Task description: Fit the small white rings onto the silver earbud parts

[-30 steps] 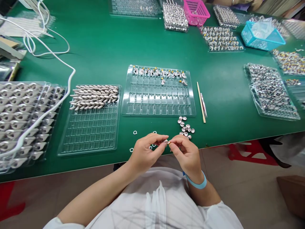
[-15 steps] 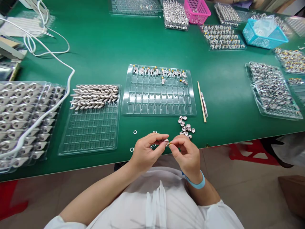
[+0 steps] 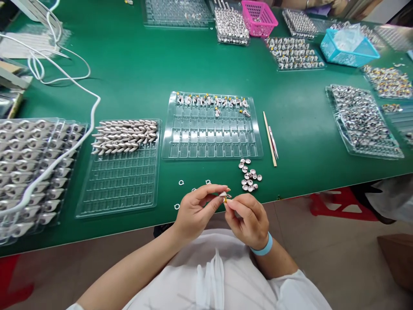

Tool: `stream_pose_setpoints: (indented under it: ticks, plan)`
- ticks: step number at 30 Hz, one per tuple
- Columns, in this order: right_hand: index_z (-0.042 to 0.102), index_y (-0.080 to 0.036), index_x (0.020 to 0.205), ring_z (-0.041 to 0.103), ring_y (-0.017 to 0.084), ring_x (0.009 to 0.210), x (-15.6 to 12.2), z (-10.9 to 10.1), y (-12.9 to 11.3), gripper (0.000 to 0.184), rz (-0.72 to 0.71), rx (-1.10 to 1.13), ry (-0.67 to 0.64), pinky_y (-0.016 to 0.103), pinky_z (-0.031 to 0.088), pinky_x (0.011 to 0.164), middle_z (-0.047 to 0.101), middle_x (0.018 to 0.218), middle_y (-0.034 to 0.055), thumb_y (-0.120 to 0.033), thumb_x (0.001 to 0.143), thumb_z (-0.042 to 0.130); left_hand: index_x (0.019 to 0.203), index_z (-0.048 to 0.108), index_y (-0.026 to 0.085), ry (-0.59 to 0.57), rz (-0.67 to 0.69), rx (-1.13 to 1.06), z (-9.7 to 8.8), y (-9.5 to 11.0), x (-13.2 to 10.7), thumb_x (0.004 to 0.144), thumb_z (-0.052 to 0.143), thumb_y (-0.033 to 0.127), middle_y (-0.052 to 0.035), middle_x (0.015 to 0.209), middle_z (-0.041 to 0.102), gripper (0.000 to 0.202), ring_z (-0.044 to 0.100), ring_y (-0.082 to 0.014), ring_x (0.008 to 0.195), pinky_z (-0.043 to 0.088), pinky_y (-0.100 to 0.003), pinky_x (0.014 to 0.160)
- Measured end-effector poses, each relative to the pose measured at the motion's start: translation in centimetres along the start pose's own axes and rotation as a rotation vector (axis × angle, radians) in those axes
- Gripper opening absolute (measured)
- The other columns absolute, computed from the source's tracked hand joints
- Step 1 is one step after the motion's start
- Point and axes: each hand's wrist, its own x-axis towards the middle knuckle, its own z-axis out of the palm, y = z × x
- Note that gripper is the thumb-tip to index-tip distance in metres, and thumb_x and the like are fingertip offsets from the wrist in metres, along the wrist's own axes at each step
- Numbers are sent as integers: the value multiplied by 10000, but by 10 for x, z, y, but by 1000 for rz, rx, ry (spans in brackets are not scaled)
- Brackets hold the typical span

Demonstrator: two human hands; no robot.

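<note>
Between my fingertips is a small silvery-white part [image 3: 223, 194] with a yellow piece at its lower end. My left hand [image 3: 195, 212] pinches the pale body between thumb and forefinger. On the other side my right hand [image 3: 251, 220] pinches the yellow end; fingertips hide much of it. Several small round metallic cups [image 3: 250, 176] lie loose on the table just beyond my right hand. Thin white rings [image 3: 181, 183] are scattered beyond and left of my left hand. A clear plastic tray [image 3: 213, 148] ahead holds similar silvery parts with yellow bits in its far rows.
Tweezers [image 3: 273, 143] lie beside a wooden stick [image 3: 269, 140]. To the left, a clear tray [image 3: 118, 200] carries pointed metal shells, beside stacked trays crossed by a white cable [image 3: 95, 107]. Filled trays, a pink basket [image 3: 260, 21] and a blue basket [image 3: 350, 54] stand at the far right.
Both hands stay together on the small part. My right hand has turned and shifted slightly down, showing more of the yellow piece. The view has shifted a little.
</note>
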Motion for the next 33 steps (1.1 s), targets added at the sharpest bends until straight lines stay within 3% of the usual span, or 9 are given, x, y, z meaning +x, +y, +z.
stream_pose_setpoints:
  ticks: [2, 6, 11, 15, 20, 24, 33]
  plan:
    - [609, -199, 1070, 635, 147, 761, 2, 1, -3, 298, 134, 86, 16, 271, 563, 660, 655, 874, 48, -41, 820, 642, 1004, 736, 193, 4, -14, 11, 0, -1, -1, 862, 668, 178, -54, 991, 770, 159, 738, -152, 884, 603, -196, 795]
    - [636, -207, 883, 602, 133, 719, 6, 3, -9, 69, 554, 387, -20, 249, 515, 609, 618, 825, 25, -147, 878, 603, 1001, 735, 170, 32, -29, 52, 2, -3, 0, 859, 669, 214, -67, 947, 769, 163, 742, -166, 844, 615, -218, 767]
    - [647, -197, 841, 549, 107, 635, 8, 3, -6, 113, 889, 669, -91, 223, 453, 539, 614, 816, 18, -296, 891, 625, 964, 763, 167, 70, 3, 142, 4, 1, 4, 838, 670, 196, -65, 909, 771, 159, 741, -160, 797, 622, -203, 705]
    - [643, -197, 836, 515, 94, 572, 10, 3, -3, 154, 968, 727, -85, 217, 433, 510, 625, 771, 6, -346, 874, 647, 973, 775, 180, 16, 14, 187, 2, 3, 5, 841, 650, 176, -68, 926, 768, 182, 738, -174, 824, 634, -236, 716]
    - [642, -197, 818, 551, 99, 592, 13, 3, -3, 160, 1003, 748, -48, 209, 446, 510, 636, 757, 0, -351, 852, 672, 1057, 756, 165, -20, -123, 90, -2, -1, 4, 858, 641, 218, -77, 952, 761, 236, 757, -189, 755, 648, -301, 733]
    - [642, -198, 800, 585, 113, 619, 15, 4, -5, 165, 1026, 757, -45, 215, 468, 526, 643, 737, 0, -352, 829, 694, 1029, 764, 156, 4, -182, 79, -2, -5, 3, 850, 667, 247, -70, 880, 776, 222, 759, -195, 742, 641, -286, 712]
    - [633, -189, 772, 494, 88, 540, 18, 3, -2, 190, 1083, 776, -94, 223, 430, 510, 579, 643, -26, -361, 819, 701, 1001, 781, 195, 64, 20, 304, -2, -7, 0, 848, 685, 234, -59, 830, 772, 185, 718, -171, 704, 600, -256, 663]
